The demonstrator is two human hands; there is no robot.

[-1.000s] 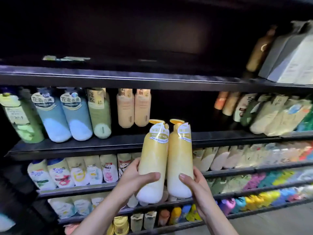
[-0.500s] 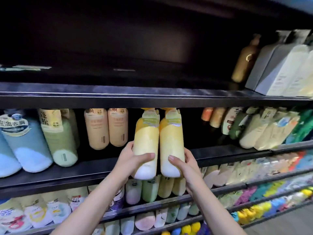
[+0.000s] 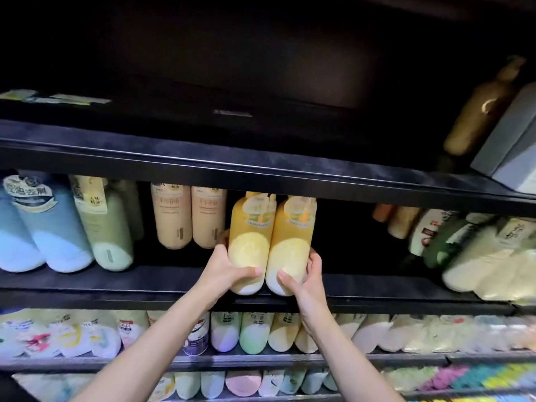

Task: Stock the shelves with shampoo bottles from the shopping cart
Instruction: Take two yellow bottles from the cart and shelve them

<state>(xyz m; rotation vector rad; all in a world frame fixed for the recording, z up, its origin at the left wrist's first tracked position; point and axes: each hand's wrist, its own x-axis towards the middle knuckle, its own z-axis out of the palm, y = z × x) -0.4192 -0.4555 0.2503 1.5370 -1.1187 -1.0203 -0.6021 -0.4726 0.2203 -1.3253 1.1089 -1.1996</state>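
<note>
Two yellow shampoo bottles stand side by side at the front of the dark middle shelf (image 3: 116,281). My left hand (image 3: 224,271) grips the left yellow bottle (image 3: 249,239) near its white base. My right hand (image 3: 304,278) grips the right yellow bottle (image 3: 291,236) the same way. Their caps are partly hidden under the shelf board above (image 3: 261,172). Both bottoms sit at the shelf's front lip; whether they rest on it I cannot tell. The shopping cart is out of view.
Two peach bottles (image 3: 188,216) stand just left of the yellow pair, then green (image 3: 104,227) and blue bottles (image 3: 49,227). A dark gap lies to the right before more bottles (image 3: 464,248). The upper shelf holds a brown bottle (image 3: 481,108) and grey boxes (image 3: 510,140). Lower shelves are packed.
Both hands have lifted the two yellow bottles up from in front of the lower shelves and pushed them in onto the middle shelf, right of the peach bottles. The camera view has tilted upward.
</note>
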